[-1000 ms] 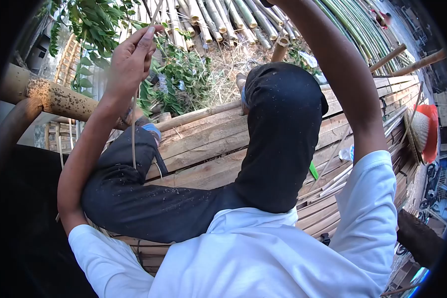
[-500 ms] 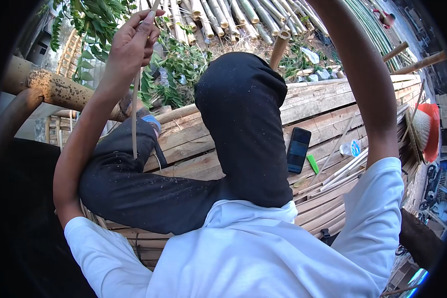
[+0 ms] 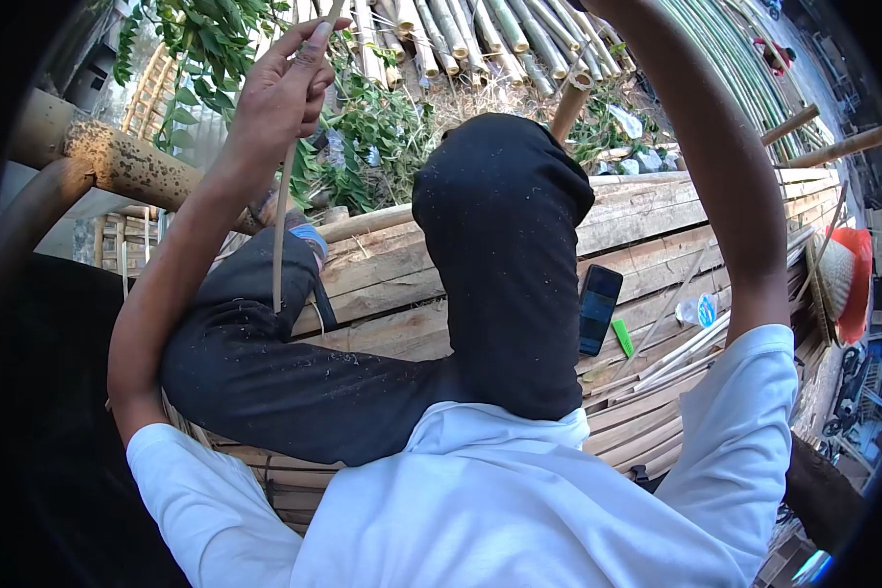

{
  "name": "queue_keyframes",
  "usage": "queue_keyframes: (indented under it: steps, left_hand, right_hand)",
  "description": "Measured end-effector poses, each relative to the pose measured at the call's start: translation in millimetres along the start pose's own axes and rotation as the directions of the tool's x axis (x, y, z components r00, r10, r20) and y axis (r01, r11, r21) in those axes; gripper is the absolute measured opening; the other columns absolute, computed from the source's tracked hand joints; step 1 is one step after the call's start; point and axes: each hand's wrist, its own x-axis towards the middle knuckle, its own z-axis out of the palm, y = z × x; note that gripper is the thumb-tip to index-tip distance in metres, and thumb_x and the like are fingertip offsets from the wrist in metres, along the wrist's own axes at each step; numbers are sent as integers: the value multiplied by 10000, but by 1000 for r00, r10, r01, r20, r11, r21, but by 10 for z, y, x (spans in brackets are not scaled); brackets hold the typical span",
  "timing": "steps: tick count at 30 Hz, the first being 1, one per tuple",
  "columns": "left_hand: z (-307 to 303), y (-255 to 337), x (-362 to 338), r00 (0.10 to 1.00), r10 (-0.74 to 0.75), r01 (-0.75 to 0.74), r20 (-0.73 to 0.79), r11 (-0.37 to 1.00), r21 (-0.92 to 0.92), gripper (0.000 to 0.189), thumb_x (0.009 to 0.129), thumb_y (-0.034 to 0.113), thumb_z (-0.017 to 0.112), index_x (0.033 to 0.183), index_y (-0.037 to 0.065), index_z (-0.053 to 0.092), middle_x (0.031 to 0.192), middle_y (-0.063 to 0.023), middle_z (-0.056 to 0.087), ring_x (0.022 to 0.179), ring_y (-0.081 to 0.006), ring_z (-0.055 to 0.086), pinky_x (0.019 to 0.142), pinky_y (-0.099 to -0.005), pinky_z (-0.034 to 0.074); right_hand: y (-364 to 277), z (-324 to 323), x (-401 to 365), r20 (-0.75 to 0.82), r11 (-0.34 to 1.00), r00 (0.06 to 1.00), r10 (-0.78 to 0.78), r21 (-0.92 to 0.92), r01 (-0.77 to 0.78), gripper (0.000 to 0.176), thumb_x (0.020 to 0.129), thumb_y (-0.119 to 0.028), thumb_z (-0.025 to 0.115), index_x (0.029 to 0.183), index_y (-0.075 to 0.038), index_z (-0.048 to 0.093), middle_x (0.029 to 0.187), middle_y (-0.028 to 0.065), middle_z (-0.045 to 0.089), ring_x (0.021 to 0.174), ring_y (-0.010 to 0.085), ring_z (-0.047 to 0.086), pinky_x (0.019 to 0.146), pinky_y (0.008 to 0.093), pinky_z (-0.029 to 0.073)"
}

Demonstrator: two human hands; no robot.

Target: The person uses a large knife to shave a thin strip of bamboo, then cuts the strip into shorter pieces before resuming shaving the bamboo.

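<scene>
Far left, a thick mottled pole (image 3: 118, 167) runs past the platform's left edge, with leafy branches (image 3: 206, 44) above it. The left hand (image 3: 284, 93) is raised high over that side, thumb and fingers pressed together in a pinch on a thin bamboo strip (image 3: 278, 245). The strip rises out of the grip towards the top of the view and hangs down nearly straight, its lower end in front of the folded left leg (image 3: 255, 372), which is in black trousers dusted with pale specks. The person sits on the platform (image 3: 392, 274) of pale bamboo slats, with the right knee (image 3: 505, 196) drawn up in the middle. Just right of that knee a dark phone (image 3: 599, 309) lies flat on the slats, with a small green piece (image 3: 622, 338) just beside its lower corner. A clear bottle (image 3: 698, 310) lies a little further right among loose thin slats. The right arm (image 3: 715, 176) reaches up over these and leaves the view at the top, so the right hand is out of sight and I cannot tell how it is held. Near the platform's right edge a woven hat (image 3: 833, 269) rests against something red. Beyond the far edge lie stacked poles (image 3: 480, 29).
</scene>
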Motion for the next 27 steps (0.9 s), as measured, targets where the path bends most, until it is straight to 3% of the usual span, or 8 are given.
queue_keyframes:
  steps: [5,7,8,12,15,18,23,27]
  left_hand:
    - [-73,-82,-106,995,-60,73,79,981,-181,274,1028,318,370,1056,84,510,649,80,275,462,-5,221,392,-171,184]
    - [-111,-148,-163,994,-51,73,101,971,-229,305,1019,389,362,959,105,456,645,74,273,461,-15,224,399,-185,187]
    - [-131,-180,-195,990,-95,122,104,949,-291,296,1020,383,362,944,107,439,640,67,268,459,-22,217,400,-191,190]
    - [-131,-268,-254,994,-41,80,99,900,-429,266,1023,353,363,950,106,425,633,62,271,473,-22,214,411,-191,205]
    - [-73,-331,-261,990,6,62,140,875,-480,252,1026,340,356,950,107,414,648,64,282,507,-19,228,436,-190,213]
    - [-44,-389,-256,987,61,22,151,871,-491,242,1024,333,360,952,107,409,681,54,305,529,-24,246,445,-195,221]
    - [39,-447,-284,976,85,5,199,912,-409,272,1017,370,354,967,108,411,689,49,288,540,-37,240,480,-200,233]
    - [118,-429,-306,960,93,-13,263,957,-289,303,1024,365,339,944,83,412,689,34,321,557,-57,290,517,-234,322]
  right_hand:
    - [-7,164,276,24,999,999,-42,-7,43,393,904,-365,611,663,-55,586,505,-29,435,471,74,387,447,311,302]
    - [213,353,487,-86,926,928,-362,-144,348,376,909,-421,590,795,-66,644,503,-37,402,433,70,343,459,278,243]
    - [188,372,560,-48,930,935,-351,-131,342,387,921,-434,583,798,-71,638,527,-40,406,454,68,347,461,280,237]
    - [-54,486,713,-67,897,922,-382,214,387,337,902,-356,626,800,-36,650,542,-20,462,507,63,406,475,284,300]
    - [-280,542,571,82,712,969,-231,693,111,287,930,-280,584,984,-1,632,520,-52,411,445,24,368,418,223,254]
    - [-258,663,445,180,499,947,-265,866,-25,276,934,-244,566,1040,6,615,498,-66,384,404,18,320,398,208,240]
    - [-421,724,214,213,458,960,-182,882,-109,289,926,-245,586,1084,-4,561,512,-69,323,407,26,307,405,207,246]
    - [-479,710,82,209,497,964,-163,862,-103,235,886,-232,672,838,-11,608,513,-63,361,404,26,308,406,212,233]
